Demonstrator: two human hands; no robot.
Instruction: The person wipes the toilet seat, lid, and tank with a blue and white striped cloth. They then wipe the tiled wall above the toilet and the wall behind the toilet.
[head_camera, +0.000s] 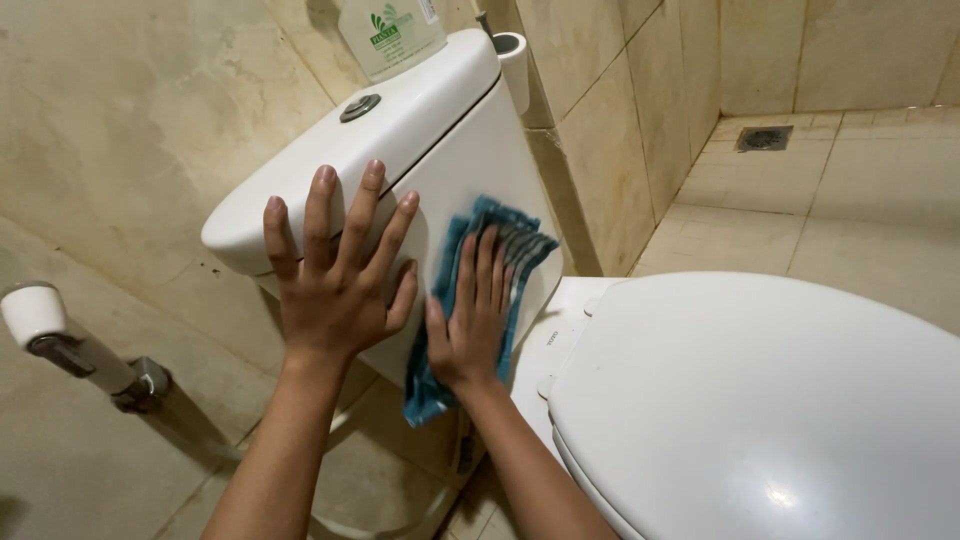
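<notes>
1. Both hands lie flat on the white tank (470, 150): the left hand (335, 275) is empty, its fingers spread across the tank's front edge, seemingly as a brace
2. Right hand (470, 315), fingers straight and together, presses a blue cloth (500, 235) against the tank's front face; palm pressure, not a grip, holds it, and its lower end hangs loose
3. On the tank's top sit a round flush button (359, 107) and, farther back, a clear bottle (392, 35)
4. Near right, the lid (780, 400) is shut over the bowl
5. Left, a hose fitting (70, 345) juts from the tiled wall (130, 110); far right, a floor drain (765, 138)
</notes>
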